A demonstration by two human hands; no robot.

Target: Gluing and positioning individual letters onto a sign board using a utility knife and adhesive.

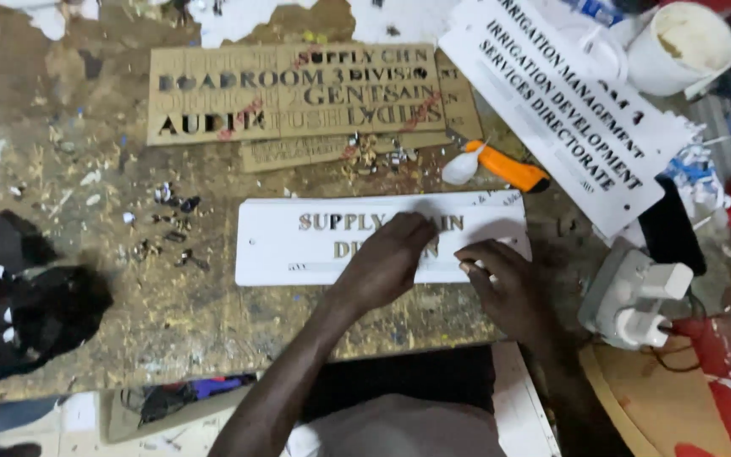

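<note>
A: Where's the white sign plate (298, 245)?

B: Flat on the workbench (213, 313), mid-frame. My left hand (387, 258) presses fingers flat on its lettering; my right hand (505, 283) pinches something small at its right edge.

A: Risk?

B: Plate could skid on the sawdust, letters go crooked. Orange knife (509, 169) lies near.

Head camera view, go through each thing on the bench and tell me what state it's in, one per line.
White sign plate: flat on the bench, gold letters partly stuck on.
Left hand: palm down, pressing on the plate's lettering.
Right hand: resting on the plate's right end; fingers curled.
Brown stencil sheet: flat, letters cut out.
Orange utility knife: lying unused.
White cup: upright, open.
</note>
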